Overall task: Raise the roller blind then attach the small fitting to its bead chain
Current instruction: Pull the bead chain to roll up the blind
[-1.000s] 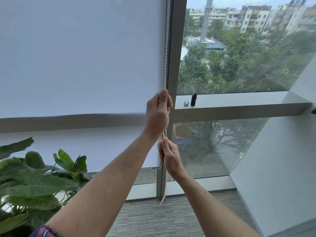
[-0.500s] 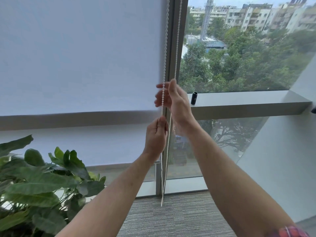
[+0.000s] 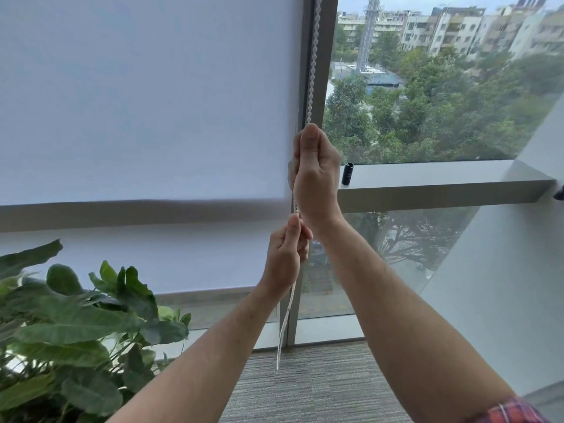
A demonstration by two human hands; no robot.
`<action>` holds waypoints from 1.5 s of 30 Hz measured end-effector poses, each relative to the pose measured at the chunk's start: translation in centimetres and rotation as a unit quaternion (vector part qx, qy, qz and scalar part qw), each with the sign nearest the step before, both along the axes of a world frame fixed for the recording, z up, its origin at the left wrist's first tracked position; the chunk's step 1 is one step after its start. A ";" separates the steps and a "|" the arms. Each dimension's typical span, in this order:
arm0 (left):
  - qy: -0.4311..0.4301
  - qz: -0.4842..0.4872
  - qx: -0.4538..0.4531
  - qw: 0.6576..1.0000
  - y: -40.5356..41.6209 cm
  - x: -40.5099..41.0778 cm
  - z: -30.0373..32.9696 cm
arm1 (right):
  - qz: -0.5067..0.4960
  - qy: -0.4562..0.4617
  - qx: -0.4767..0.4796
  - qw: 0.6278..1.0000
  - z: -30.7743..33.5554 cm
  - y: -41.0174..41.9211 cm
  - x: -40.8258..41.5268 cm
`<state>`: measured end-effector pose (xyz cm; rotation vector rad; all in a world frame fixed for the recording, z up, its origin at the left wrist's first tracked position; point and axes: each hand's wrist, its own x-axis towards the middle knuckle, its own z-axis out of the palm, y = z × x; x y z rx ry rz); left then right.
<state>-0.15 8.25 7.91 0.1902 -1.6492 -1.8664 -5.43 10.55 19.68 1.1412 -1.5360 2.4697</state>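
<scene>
The white roller blind covers the left window pane; its bottom edge hangs a little above the floor-level frame. The white bead chain runs down the window post. My right hand is closed on the chain at ledge height. Just below it, my left hand pinches the same chain. The chain's loop dangles under my left hand to near the carpet. A small black cylinder stands on the window ledge, right of my right hand. The small silver fitting is hidden behind that hand.
A large leafy plant fills the lower left, close to my left forearm. A slanted white wall closes off the right side. Grey carpet lies below the window.
The hands swapped places on the chain: my right hand went from below to above and closed on it, my left hand dropped lower. The blind's bottom edge has risen slightly.
</scene>
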 end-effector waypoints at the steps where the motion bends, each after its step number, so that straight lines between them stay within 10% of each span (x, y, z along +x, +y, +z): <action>1: 0.002 0.001 -0.003 1.000 -0.1 0.1 0.0 | -0.020 0.009 0.000 1.000 -0.1 0.1 0.1; 10: 0.064 0.116 -0.028 0.991 -3.3 0.4 5.9 | -0.088 0.047 0.063 0.993 -3.5 0.8 0.9; 20: 0.102 0.003 -0.084 0.991 -2.3 -0.9 12.7 | -0.092 0.001 0.182 0.979 -12.9 1.3 2.1; 36: 0.062 0.129 -0.103 0.984 -0.8 -0.7 4.1 | 0.092 -0.131 0.253 0.954 -17.7 4.1 1.5; 45: -0.037 0.099 -0.074 0.992 -0.5 1.3 -3.4 | 0.125 -0.115 0.156 0.973 -8.0 3.4 -1.3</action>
